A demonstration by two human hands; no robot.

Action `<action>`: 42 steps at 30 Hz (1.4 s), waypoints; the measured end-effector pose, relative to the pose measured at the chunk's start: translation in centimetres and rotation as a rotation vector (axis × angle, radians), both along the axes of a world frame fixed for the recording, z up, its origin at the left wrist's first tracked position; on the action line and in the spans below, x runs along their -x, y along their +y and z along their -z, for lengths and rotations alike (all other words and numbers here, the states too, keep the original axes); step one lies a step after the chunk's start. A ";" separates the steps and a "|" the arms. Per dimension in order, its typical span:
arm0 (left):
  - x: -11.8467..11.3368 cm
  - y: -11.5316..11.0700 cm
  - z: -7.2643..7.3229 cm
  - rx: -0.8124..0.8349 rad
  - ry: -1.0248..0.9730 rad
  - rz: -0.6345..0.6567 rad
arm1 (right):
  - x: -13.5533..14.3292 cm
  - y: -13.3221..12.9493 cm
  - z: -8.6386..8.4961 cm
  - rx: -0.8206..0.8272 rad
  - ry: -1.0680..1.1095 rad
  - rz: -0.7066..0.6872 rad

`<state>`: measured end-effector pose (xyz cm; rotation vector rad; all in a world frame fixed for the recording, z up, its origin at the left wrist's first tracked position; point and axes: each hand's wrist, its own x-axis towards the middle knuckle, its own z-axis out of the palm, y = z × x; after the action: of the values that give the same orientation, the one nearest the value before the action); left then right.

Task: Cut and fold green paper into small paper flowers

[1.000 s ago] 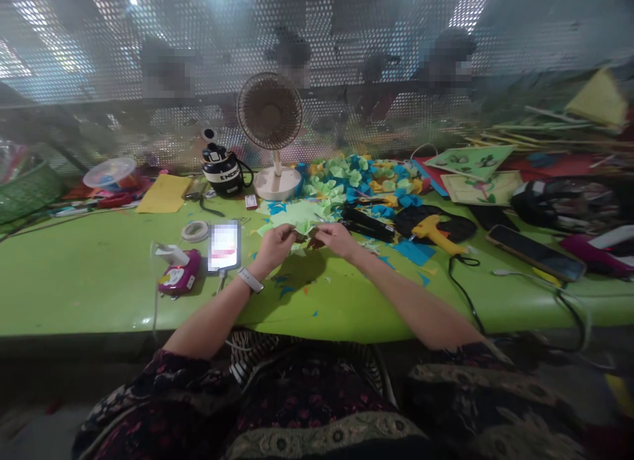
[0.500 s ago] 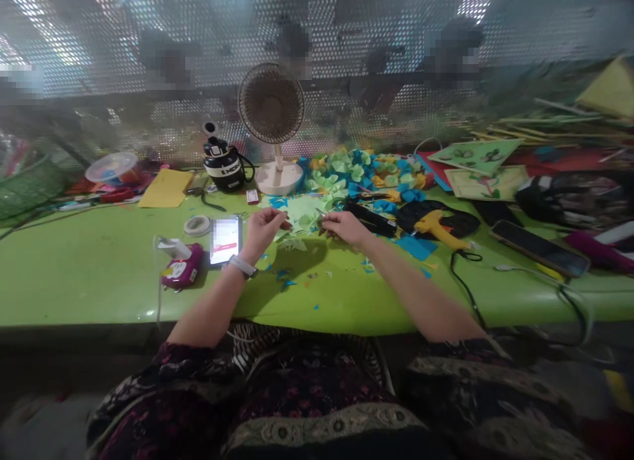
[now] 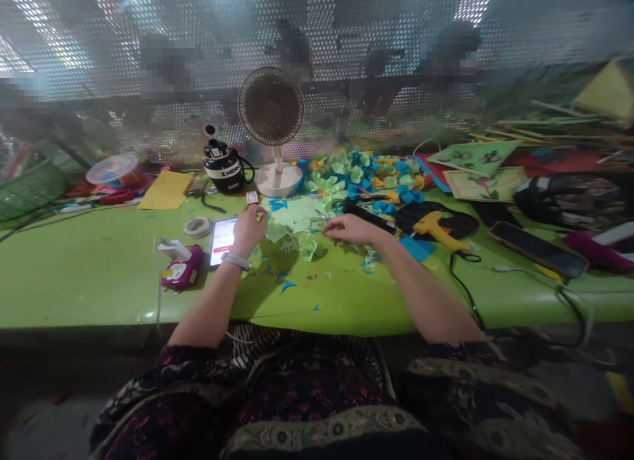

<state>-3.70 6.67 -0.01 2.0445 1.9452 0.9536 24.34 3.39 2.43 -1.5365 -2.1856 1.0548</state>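
Note:
My left hand (image 3: 250, 229) is closed, fingers curled down beside the lit phone (image 3: 222, 245), covering part of its right edge. Pale green paper pieces (image 3: 278, 231) lie right by its fingertips; whether it pinches one is hidden. My right hand (image 3: 354, 229) hovers low over the scraps with its fingers drawn together. A thin silvery tool tip (image 3: 321, 215) shows just beyond those fingers, but its hold is unclear. Between the hands a light green paper flower (image 3: 310, 250) rests on the green table cover (image 3: 292, 308).
Behind the hands stand a pile of paper flowers (image 3: 356, 169), a fan (image 3: 271, 110) and a black bottle (image 3: 225, 172). A yellow glue gun (image 3: 438, 229) and a dark phone (image 3: 539, 248) lie right. A tape roll (image 3: 197, 227) and purple device (image 3: 182, 268) are left.
My left hand has moved left, away from the right hand and toward the lit phone. A green paper flower now lies between the hands. My right hand has shifted slightly nearer.

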 end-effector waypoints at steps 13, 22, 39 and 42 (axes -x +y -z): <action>-0.7 -1.1 -0.1 -0.254 0.095 0.292 | -0.5 0.0 0.2 -0.283 -0.631 0.141; -1.7 -1.7 0.4 -0.305 -0.036 0.343 | -0.6 0.2 -0.1 -0.313 -0.609 0.241; -1.9 -2.0 0.2 -0.236 -0.025 0.334 | 1.6 -1.6 -0.7 -0.301 -0.507 0.173; -2.0 -2.1 0.2 -0.235 -0.030 0.350 | 1.3 -1.3 -0.3 -0.362 -0.571 0.248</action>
<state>-1.70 4.57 -0.21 2.3748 1.4466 1.1590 23.01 2.13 2.69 -2.0233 -2.2599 0.1297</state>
